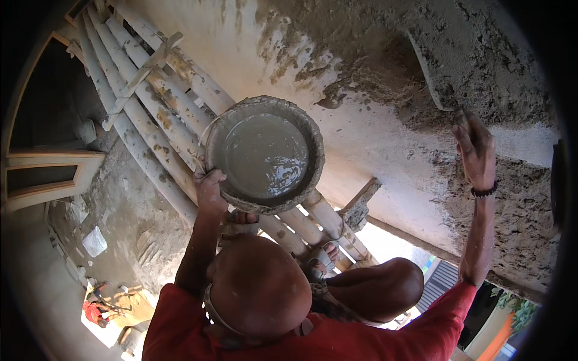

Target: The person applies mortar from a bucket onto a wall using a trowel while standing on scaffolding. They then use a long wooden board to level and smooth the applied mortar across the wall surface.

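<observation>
My left hand (209, 183) grips the near-left rim of a round, mortar-crusted bucket (316, 156) holding wet grey mortar (256, 153). The bucket rests on pale bamboo poles. Up at the right, my right hand (477, 147) is closed round the handle of a trowel (448, 108), whose blade lies against the rough, partly mortar-covered wall (373, 138). The blade is hard to tell apart from the grey coating. My bent bare legs and sandalled feet (322, 259) are below the bucket.
The bamboo scaffold (138, 120) runs to the upper left, with a crosspiece. Far below at left are a mortar-stained floor (138, 216), a white scrap (94, 240) and another person in red (96, 311). A framed opening (54, 180) is at far left, leaves (521, 313) at lower right.
</observation>
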`<state>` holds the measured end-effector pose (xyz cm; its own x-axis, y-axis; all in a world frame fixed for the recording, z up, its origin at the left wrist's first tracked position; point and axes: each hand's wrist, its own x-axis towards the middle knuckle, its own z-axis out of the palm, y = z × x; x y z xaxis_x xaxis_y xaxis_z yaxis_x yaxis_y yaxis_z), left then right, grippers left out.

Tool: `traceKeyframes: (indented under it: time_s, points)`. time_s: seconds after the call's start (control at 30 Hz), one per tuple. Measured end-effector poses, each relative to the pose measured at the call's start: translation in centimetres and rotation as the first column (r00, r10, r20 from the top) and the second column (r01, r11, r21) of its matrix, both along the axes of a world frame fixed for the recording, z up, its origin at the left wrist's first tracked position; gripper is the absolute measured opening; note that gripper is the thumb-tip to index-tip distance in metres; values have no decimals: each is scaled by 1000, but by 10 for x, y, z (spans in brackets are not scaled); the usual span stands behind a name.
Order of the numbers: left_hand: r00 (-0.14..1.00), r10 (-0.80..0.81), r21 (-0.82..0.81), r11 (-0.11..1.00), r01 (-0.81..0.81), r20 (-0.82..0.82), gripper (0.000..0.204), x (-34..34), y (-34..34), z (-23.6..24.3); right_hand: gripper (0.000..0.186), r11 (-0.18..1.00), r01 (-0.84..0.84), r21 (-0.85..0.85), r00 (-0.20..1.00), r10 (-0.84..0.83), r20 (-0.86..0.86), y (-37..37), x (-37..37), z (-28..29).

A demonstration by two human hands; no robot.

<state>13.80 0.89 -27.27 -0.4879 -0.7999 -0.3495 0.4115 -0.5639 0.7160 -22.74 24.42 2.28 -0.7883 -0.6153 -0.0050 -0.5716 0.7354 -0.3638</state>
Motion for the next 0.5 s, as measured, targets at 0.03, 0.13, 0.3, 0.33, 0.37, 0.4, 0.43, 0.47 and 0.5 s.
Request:
traceKeyframes:
  time_s: [0.03, 0.13, 0.3, 0.33, 0.37, 0.4, 0.43, 0.47, 0.5]
  points:
    - [1000, -6, -5, 1000, 6, -3, 50, 5, 1, 0, 44, 996, -64, -57, 997, 66, 29, -1, 6, -1]
    - [998, 57, 21, 998, -57, -13, 49, -1, 4, 11, 42, 967, -233, -106, 970, 238, 40, -2, 31, 3]
    - [999, 1, -40, 999, -3, -48, 45, -4, 1, -18, 36, 813, -541, 216, 825, 563, -51, -35, 81, -70]
    - [998, -20, -70, 997, 16, -56, 44, -6, 2, -14, 37, 798, -535, 278, 811, 577, -95, -41, 89, -87]
    - [999, 11, -67, 998, -13, -35, 44, -6, 6, -9, 35, 728, -554, 404, 732, 657, -181, -49, 91, -106]
    - [999, 38, -64, 997, -39, -17, 44, -14, 10, 11, 36, 699, -561, 444, 722, 675, -151, -57, 95, -124]
    - [998, 62, -58, 996, -62, -8, 44, -20, 13, 26, 36, 668, -561, 489, 713, 690, -125, -63, 100, -139]
    - [997, 72, -59, 996, -71, 16, 43, -22, 14, 32, 36, 633, -562, 532, 702, 705, -99, -69, 105, -153]
    - [996, 82, -56, 995, -80, 39, 42, -22, 16, 37, 38, 595, -618, 514, 707, 706, 33, -72, 111, -166]
